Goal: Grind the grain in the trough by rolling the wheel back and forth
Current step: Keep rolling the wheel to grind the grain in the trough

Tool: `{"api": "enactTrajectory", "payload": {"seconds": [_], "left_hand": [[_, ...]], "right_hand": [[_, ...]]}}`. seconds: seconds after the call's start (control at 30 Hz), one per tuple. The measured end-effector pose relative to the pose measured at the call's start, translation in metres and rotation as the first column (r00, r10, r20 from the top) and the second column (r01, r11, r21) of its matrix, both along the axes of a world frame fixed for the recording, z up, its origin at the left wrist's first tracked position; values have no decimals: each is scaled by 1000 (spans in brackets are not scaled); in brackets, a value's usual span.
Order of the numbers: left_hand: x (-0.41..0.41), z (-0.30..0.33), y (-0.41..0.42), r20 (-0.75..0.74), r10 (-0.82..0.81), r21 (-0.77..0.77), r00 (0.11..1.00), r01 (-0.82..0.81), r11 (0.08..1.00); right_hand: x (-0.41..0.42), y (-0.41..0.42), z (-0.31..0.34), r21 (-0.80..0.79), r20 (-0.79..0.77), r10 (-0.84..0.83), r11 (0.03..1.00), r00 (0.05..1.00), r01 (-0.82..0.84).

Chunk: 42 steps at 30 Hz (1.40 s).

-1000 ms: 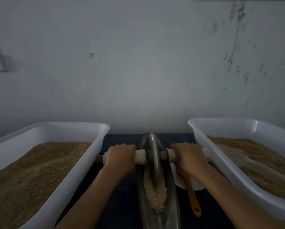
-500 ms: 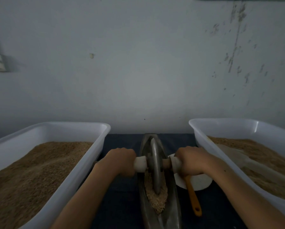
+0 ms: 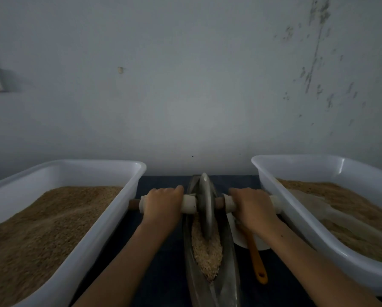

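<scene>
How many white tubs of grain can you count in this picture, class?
2. One white tub sits left of the trough, beside the left hand; the other tub sits right of it, beside the right hand. Others may lie outside the view.

No text, label, brand or number can be read anywhere; the dim light may be hiding small markings.

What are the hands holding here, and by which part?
Both hold the wheel by its axle grips: left hand on the left white sleeve, right hand on the right one.
</scene>
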<state>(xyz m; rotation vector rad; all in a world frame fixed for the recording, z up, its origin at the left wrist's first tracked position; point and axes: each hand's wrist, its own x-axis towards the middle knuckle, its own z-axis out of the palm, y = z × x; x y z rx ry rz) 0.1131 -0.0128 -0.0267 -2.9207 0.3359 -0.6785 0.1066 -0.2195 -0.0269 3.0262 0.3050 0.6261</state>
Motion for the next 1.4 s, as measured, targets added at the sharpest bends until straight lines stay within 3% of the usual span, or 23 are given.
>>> {"api": "enactTrajectory", "payload": {"seconds": [0.1, 0.2, 0.33, 0.43, 0.57, 0.8, 0.97, 1.1, 1.3, 1.4], "left_hand": [[1, 3, 1, -39, -18, 17, 999, 19, 1000], [0, 11, 5, -194, -34, 34, 980, 41, 999], [1, 18, 11, -460, -44, 17, 887, 58, 998], [3, 19, 13, -567, -53, -19, 822, 51, 999], [7, 16, 14, -523, -59, -23, 850, 56, 998], [7, 6, 11, -228, -51, -20, 972, 47, 999], [5, 2, 10, -87, -60, -24, 994, 58, 998], [6, 5, 13, -148, -114, 0, 982, 115, 993], [5, 14, 16, -292, -178, 18, 940, 191, 981], [6, 17, 18, -357, -194, 15, 914, 214, 977]], "right_hand": [[-1, -2, 7, 8, -115, -1, 1000, 993, 2], [-2, -3, 16, -50, -248, 10, 998, 969, -23], [-9, -2, 30, -109, -419, 9, 992, 908, -61], [-11, 0, 35, -120, -486, 1, 990, 874, -69], [-9, -1, 32, -113, -466, 1, 992, 885, -60], [-1, 3, 13, -39, -112, 5, 999, 994, -10], [-1, 4, 6, -14, -18, 2, 1000, 1000, -2], [-4, 1, 11, -40, -93, -1, 999, 996, -2], [-12, -2, 30, -75, -426, 9, 996, 905, -45], [-14, -2, 34, -79, -465, 11, 995, 885, -54]]}}
